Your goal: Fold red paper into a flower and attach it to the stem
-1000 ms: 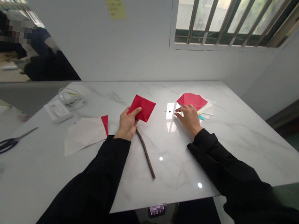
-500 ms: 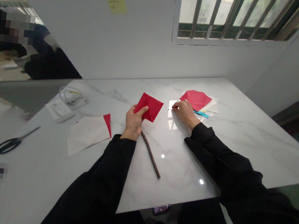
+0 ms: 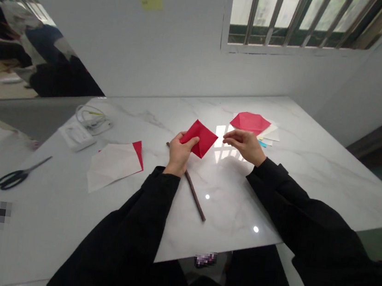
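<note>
At the far left of the tabletop, black-handled scissors (image 3: 12, 177) lie closed and out of the way of the work. Above them, a white cable (image 3: 91, 119) is coiled beside a white box (image 3: 76, 136). A white-backed sheet (image 3: 113, 166) with a red corner lies flat near the middle left, its red face mostly turned down. A thin dark stick (image 3: 193, 194) runs beneath the left wrist across the marble table (image 3: 239, 204), resting there unheld. The left hand (image 3: 180, 153) grips the folded red paper (image 3: 200, 138) above the table at centre, thumb pressed on top and fingers beneath, which seems to keep the layers closed. The right hand (image 3: 246, 146) hovers just beside the paper's right corner, thumb and fingertips drawn together; whether they pinch anything tiny cannot be told. Behind it, at upper right of centre, a red paper shape (image 3: 250, 121) sits on a small stack of pale sheets (image 3: 270, 134), with a teal slip (image 3: 262, 144) poking out.
</note>
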Available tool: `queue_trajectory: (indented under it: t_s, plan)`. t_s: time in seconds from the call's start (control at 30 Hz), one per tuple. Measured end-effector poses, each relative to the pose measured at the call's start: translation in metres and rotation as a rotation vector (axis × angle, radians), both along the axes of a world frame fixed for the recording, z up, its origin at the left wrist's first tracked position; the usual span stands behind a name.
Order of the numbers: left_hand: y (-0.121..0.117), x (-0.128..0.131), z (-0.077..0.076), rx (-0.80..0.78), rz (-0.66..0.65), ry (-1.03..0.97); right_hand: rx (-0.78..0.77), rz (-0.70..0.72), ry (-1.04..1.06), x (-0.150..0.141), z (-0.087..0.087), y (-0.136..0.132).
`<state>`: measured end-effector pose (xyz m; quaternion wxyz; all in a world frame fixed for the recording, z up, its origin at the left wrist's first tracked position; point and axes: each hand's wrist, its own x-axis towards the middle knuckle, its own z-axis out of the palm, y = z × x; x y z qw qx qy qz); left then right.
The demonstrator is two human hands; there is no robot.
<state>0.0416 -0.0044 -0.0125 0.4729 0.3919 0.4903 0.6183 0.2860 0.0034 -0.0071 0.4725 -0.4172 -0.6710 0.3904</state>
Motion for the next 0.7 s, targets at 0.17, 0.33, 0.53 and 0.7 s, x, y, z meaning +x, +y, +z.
queue_trajectory:
  t_s: [0.17, 0.33, 0.53, 0.7]
  plan:
    - [-0.004, 0.007, -0.004, 0.016, -0.037, 0.005, -0.078, 0.033, 0.135, -0.010, 0.004, -0.013]
    - [-0.009, 0.014, -0.004, 0.021, -0.109, -0.023, -0.017, 0.026, 0.056, -0.017, 0.003, -0.014]
    - [-0.017, 0.019, -0.001, 0.009, -0.172, -0.016, 0.132, -0.006, -0.091, -0.014, -0.005, -0.011]
    - [-0.020, 0.020, 0.000, -0.018, -0.302, -0.073, 0.074, 0.086, -0.050, -0.018, -0.013, -0.010]
